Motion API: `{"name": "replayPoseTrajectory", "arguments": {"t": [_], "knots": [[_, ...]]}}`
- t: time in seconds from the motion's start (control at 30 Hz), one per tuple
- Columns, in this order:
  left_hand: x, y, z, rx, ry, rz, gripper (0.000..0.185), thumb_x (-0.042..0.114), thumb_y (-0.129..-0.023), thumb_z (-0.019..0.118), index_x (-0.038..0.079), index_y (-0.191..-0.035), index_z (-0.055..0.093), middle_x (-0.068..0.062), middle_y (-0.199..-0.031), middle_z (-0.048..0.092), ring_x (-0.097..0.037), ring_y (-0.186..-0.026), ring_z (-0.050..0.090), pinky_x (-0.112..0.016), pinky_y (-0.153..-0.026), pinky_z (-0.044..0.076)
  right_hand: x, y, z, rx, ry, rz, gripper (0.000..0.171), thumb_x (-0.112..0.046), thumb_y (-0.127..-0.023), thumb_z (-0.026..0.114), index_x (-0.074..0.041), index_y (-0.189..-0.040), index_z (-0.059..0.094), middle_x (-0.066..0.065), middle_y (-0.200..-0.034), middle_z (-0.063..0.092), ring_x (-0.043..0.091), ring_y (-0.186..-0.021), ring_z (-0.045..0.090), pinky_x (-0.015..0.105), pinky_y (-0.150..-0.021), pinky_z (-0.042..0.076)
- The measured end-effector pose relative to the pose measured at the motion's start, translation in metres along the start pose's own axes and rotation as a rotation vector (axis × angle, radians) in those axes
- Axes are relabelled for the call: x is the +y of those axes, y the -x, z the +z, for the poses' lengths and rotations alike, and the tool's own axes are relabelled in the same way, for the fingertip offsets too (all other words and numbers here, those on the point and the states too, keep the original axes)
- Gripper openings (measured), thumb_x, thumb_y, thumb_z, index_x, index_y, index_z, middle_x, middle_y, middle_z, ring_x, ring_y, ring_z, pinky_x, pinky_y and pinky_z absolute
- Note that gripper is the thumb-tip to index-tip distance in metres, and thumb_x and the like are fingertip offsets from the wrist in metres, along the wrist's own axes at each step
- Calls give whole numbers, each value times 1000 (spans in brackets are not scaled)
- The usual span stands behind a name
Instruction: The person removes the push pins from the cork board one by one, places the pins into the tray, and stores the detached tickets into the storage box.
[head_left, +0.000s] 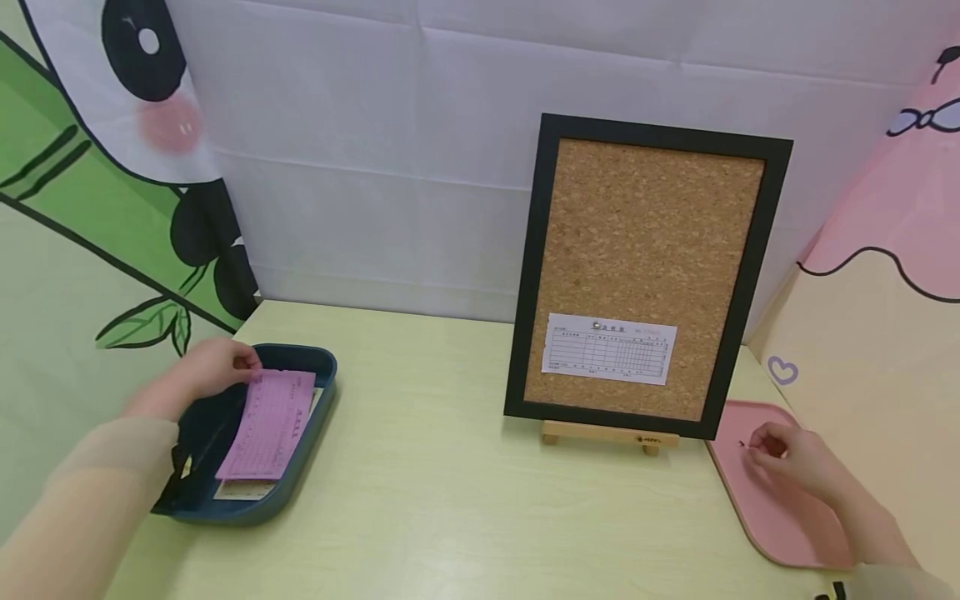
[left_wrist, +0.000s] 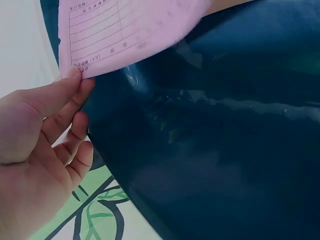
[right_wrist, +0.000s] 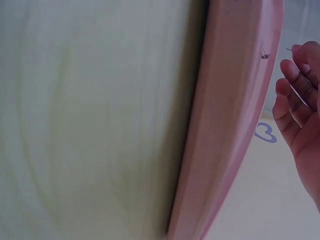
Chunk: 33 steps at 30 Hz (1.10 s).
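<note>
1. Your left hand reaches in over the far rim of the dark blue tray at the table's left. Thumb and forefinger pinch the top corner of the pink form, the other fingers curled loosely beneath.
2. The pink form lies slanted across the tray, over other paper whose edges peek out below.
3. Your right hand hovers over the pink tray at the right, fingers curled, fingertips pinching a small pin. A second pin lies on the tray nearby.
4. The pin is tiny, its head hidden by your fingers. The cork board stands between both trays, a white form pinned low on it.
</note>
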<state>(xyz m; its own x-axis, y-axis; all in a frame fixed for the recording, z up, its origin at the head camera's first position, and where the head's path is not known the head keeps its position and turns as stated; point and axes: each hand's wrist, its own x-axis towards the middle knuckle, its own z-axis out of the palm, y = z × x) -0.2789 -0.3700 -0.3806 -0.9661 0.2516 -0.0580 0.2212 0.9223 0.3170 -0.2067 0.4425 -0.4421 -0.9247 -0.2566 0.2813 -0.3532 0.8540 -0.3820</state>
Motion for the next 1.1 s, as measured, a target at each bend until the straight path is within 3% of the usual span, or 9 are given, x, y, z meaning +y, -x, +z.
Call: {"name": "replayPoseTrajectory", "arguments": {"t": [0.23,0.7,1.1], "knots": [[0,-3,9,-26,-64,35,5,7,-83,69,5,-80,67,0,-71,60,-18,-66,49,-32,-61,41,10,0,8,-56,-5,34,16,-5,-76,74,-15,-77,62,-14,-70,52,-5,-65,42,17,-57,39],[6,-3,15,-3,-87,-9,9,7,-82,70,2,-89,67,-5,-76,64,-20,-68,55,-43,-67,48,16,6,9,-110,14,99,11,-9,-79,73,-14,-82,64,-9,-71,54,-4,-62,42,19,-54,39],[10,-2,10,9,-38,15,15,2,-83,68,-6,-95,65,-15,-85,66,-27,-75,61,-47,-72,51,9,7,-1,-62,38,76,14,-9,-76,76,-14,-84,65,-10,-72,55,-5,-62,42,19,-55,39]]}}
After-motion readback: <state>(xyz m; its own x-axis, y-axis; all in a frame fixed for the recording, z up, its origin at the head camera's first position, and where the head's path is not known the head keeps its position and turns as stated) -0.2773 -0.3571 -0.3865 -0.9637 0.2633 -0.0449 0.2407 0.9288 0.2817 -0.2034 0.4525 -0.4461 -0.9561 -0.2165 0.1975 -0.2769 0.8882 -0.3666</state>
